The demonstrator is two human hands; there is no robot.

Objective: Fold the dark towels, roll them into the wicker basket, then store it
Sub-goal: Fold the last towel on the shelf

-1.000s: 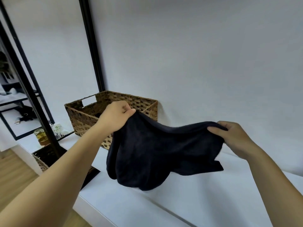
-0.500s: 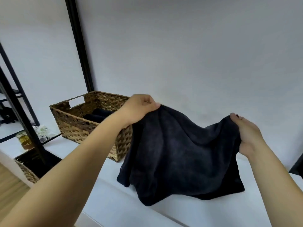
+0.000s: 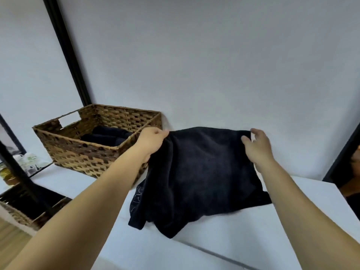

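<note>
The left hand (image 3: pixel 151 140) pinches one top corner of the dark navy terry towel (image 3: pixel 196 178); the right hand (image 3: pixel 257 148) pinches the other, fingers loosening. The towel drapes onto the white shelf (image 3: pixel 253 240), the brown woven wicker basket (image 3: pixel 78 151) at its nine o'clock.

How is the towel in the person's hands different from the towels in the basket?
The held towel is spread open and hangs loose, its lower edge bunched on the white shelf; the towels in the basket are rolled into tight bundles. The held one is gripped at a top corner by the left hand, with the right hand at the other; the rolled ones lie untouched inside the wicker basket. Both are the same dark cloth.
</note>
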